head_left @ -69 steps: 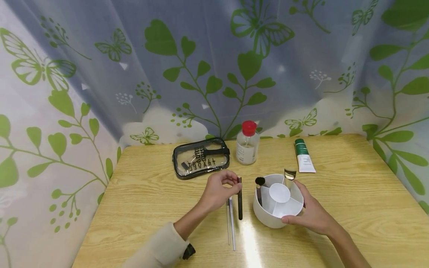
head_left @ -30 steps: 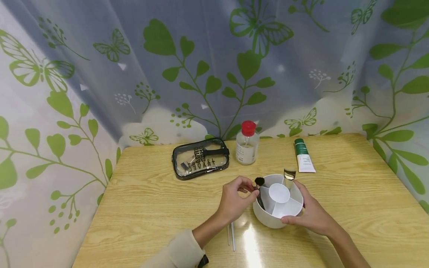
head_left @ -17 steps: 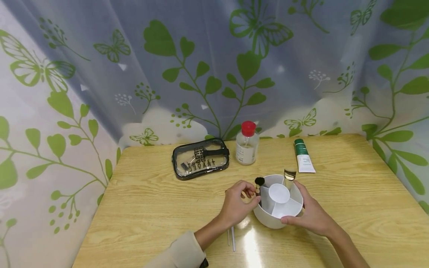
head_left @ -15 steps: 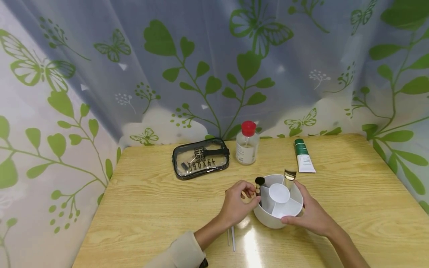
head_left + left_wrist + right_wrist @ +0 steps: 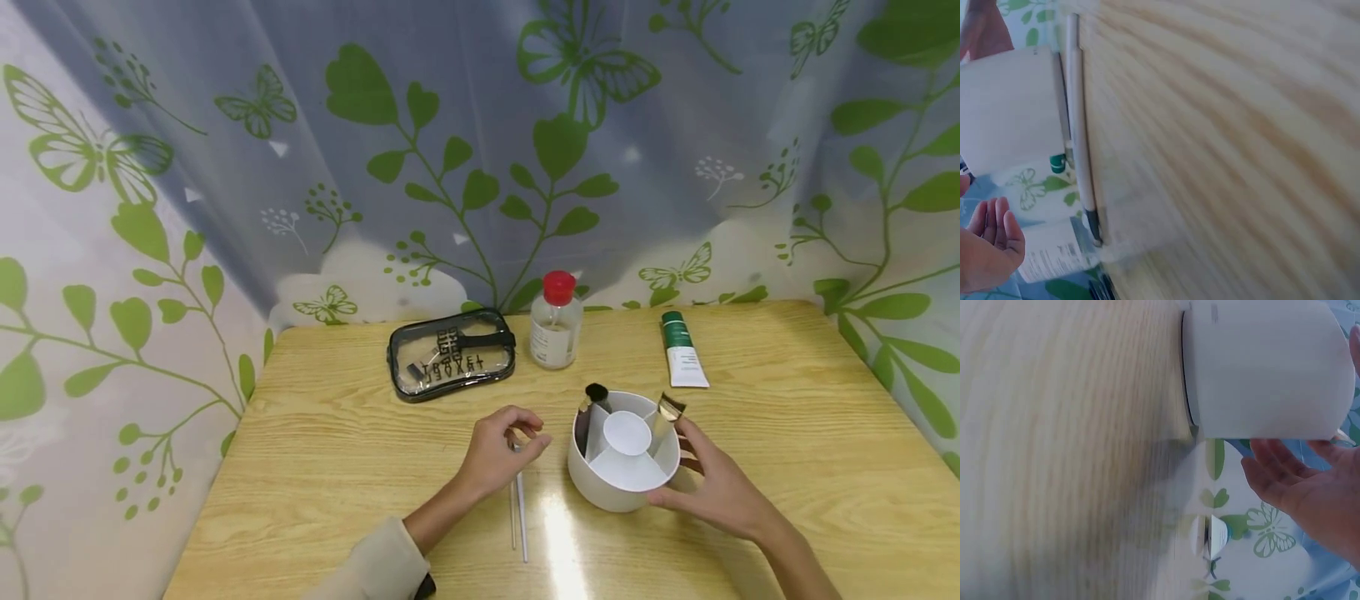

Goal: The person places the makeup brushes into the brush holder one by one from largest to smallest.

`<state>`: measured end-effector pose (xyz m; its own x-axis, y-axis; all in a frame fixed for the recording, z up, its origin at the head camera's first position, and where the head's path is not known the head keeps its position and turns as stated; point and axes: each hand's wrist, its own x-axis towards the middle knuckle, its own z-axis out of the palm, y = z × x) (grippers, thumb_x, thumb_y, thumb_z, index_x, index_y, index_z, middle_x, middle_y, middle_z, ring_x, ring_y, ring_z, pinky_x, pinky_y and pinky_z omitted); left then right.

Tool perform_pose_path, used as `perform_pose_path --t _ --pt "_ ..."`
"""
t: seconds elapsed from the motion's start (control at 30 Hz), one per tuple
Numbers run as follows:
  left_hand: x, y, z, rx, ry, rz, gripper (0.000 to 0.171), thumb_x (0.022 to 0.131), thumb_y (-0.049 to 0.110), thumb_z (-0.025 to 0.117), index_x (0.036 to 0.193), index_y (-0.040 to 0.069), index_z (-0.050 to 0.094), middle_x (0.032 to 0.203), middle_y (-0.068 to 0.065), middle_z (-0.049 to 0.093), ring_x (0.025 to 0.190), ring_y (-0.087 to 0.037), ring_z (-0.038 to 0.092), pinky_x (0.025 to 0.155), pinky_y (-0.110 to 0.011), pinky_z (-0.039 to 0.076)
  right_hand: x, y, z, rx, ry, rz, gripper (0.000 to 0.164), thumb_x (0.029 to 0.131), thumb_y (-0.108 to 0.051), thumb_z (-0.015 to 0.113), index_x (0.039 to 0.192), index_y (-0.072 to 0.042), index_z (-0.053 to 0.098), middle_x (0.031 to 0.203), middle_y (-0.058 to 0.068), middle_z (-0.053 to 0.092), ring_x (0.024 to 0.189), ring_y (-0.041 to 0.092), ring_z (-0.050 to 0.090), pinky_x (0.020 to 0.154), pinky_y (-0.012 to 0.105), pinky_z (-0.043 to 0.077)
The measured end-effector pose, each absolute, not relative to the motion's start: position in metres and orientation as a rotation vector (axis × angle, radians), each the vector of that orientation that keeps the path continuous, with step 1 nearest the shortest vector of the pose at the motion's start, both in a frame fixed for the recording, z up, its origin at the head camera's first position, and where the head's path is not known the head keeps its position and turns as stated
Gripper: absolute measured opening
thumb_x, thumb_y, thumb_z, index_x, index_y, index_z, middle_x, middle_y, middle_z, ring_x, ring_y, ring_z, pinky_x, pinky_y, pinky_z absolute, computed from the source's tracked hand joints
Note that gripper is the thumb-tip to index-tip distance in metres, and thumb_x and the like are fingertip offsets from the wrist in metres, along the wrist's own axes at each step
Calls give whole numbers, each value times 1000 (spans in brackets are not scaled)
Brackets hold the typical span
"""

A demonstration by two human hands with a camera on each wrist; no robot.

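A white round organizer (image 5: 607, 492) with several compartments stands on the table. At its left inside are a black-tipped makeup brush (image 5: 597, 393) and a dark-handled item (image 5: 582, 432); a flat gold-ended brush (image 5: 667, 412) leans at its right. Cupped round the organizer's right side is my right hand (image 5: 720, 492), thumb in front and fingertips at the rim. My left hand (image 5: 498, 454) holds nothing, fingers loosely bent, above two thin brushes whose pale handles (image 5: 522, 525) lie on the table. In the left wrist view a brush (image 5: 1084, 131) shows close up.
Behind the hands lie a clear pouch (image 5: 450, 354) with black trim and, at the back right, a green-and-white tube (image 5: 684, 350). A red-capped bottle (image 5: 553, 333) stands between them. A leaf-patterned curtain (image 5: 465, 167) hangs along the table's back edge.
My left hand put the dark-handled item into the organizer, let go and drew back left over the thin brushes. The organizer has turned clockwise under my right hand, carrying its brushes round.
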<state>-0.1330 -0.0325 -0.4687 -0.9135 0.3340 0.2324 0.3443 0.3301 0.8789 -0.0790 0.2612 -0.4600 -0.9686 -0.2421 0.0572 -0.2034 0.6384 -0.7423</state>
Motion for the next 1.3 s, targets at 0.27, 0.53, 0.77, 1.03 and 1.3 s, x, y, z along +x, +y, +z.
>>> perform_pose_path --t 0.27,0.53,0.77,1.03,1.3 --pt "-136 -45 -475 -601 -2621 -1666 19 86 19 68 96 3 68 89 -5 72 79 -13 64 68 -20 53 -76 269 -457 -349 2793 -1236 76 73 -24 81 131 -3 36 119 17 57 107 34 60 89 39 53" --pt "-139 -60 -483 -579 -2723 -1593 12 86 18 67 89 6 68 82 -5 70 74 -10 63 66 -18 52 -83 266 -460 -426 2850 -1256 93 69 -24 84 142 -4 31 133 14 49 107 -13 42 85 31 53" --pt "-144 -66 -489 -499 -2890 -1431 9 77 10 72 74 2 69 68 -6 67 57 -4 54 54 -16 48 -87 258 -463 -497 2869 -1236 112 62 -25 87 151 -17 19 142 16 44 116 -14 35 91 22 42" --pt "-147 -60 -490 -454 -3018 -1209 12 70 11 74 60 7 69 55 -1 65 47 -4 47 51 -18 43 -86 253 -463 -428 2833 -1241 116 63 -26 87 152 -19 13 139 17 45 116 -12 35 93 40 42" --pt "-151 -54 -486 -335 -3123 -1126 23 64 6 70 43 10 59 40 5 51 48 -12 45 51 -24 42 -87 253 -463 -438 2819 -1260 116 62 -26 87 152 -18 14 139 18 45 116 -12 35 93 50 42"
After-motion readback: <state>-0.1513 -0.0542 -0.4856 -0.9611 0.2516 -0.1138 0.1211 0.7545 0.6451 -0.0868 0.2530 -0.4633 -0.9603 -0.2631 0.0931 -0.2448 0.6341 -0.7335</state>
